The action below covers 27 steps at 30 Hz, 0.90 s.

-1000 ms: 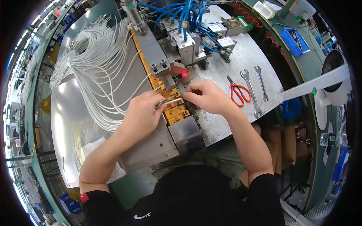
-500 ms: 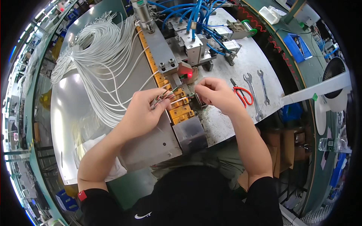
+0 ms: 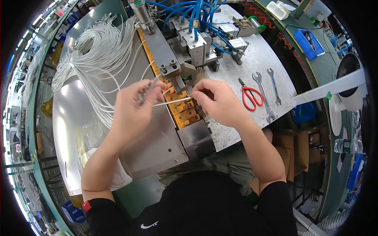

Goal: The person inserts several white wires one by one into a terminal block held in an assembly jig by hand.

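A white cable (image 3: 173, 102) stretches nearly straight from beside my left hand to the fingers of my right hand, over a row of orange fixture blocks (image 3: 182, 111). My right hand (image 3: 217, 100) is closed in a pinch on the cable's end, at the blocks' right side. To the left of the blocks my left hand (image 3: 135, 103) is raised and closed around a bunch of cable ends (image 3: 149, 91), smeared by motion. Just beyond the hands stands a metal press machine (image 3: 165, 55). The fingertips of my right hand partly hide the cable tip.
A big bundle of white cables (image 3: 94, 51) lies on the metal table at the left. On the right are red-handled scissors-like pliers (image 3: 252, 98) and two wrenches (image 3: 264, 96), (image 3: 274, 86). Blue air hoses (image 3: 197, 15) crowd the machine's back. A dark block (image 3: 196, 139) ends the fixture row.
My left hand has moved left and away from the blocks with the cable ends. My right hand has shifted slightly left and now pinches the white cable. The red light at the machine is gone.
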Tool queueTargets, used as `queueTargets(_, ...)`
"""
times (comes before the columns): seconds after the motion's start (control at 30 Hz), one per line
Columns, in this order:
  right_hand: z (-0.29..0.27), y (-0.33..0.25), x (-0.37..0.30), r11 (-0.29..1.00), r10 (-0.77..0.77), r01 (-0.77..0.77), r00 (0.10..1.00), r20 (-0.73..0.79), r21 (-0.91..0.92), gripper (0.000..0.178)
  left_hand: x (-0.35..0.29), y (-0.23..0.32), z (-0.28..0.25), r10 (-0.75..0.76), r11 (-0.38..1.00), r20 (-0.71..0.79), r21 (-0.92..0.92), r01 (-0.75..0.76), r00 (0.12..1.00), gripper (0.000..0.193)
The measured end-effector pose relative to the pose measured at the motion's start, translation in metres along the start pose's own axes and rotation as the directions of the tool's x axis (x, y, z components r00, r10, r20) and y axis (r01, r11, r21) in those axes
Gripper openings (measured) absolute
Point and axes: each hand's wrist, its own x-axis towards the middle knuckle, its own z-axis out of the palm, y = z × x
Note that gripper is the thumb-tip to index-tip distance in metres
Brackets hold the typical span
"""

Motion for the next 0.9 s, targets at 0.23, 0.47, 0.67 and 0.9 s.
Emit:
queueTargets(0.23,-0.009,-0.017,-0.008,0.93,0.084,-0.137,0.982,0.167,0.341,0.011,-0.004,0.006,0.008,-0.05,0.999,0.185,-0.01,0.053,0.982,0.011)
queueTargets(0.47,-0.009,-0.013,-0.01,0.955,0.046,-0.126,0.956,0.288,0.267,0.011,-0.006,-0.003,0.003,-0.199,0.946,0.396,-0.162,0.281,0.896,0.02)
queueTargets(0.67,-0.004,-0.012,-0.011,0.991,0.035,-0.058,0.982,0.184,0.119,0.012,-0.005,0.004,0.007,-0.242,0.953,0.407,-0.074,0.295,0.881,0.021)
queueTargets(0.9,-0.002,-0.022,-0.018,0.998,-0.024,0.029,0.995,0.098,-0.048,0.013,-0.009,0.001,0.011,-0.162,0.971,0.372,-0.107,0.216,0.914,0.016)
